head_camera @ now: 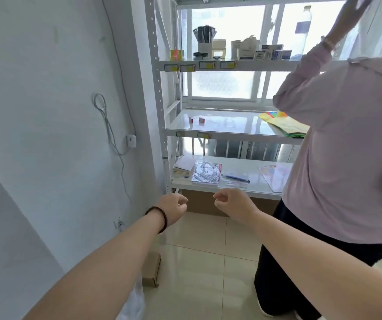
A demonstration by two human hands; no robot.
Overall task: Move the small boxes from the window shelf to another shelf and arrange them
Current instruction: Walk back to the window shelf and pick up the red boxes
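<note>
both hands, left hand [173, 209] and right hand [230, 204], hang loosely curled, empty; the second person in a pink shirt [346, 139] may block reaching the small white-and-blue boxes [273, 54] on the white metal window shelf [208, 65].

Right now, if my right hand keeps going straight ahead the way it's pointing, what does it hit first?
Probably the front edge of the lowest shelf, near the blue pen. The right hand sits just below that edge in the picture, holding nothing, though depth is hard to judge.
</note>
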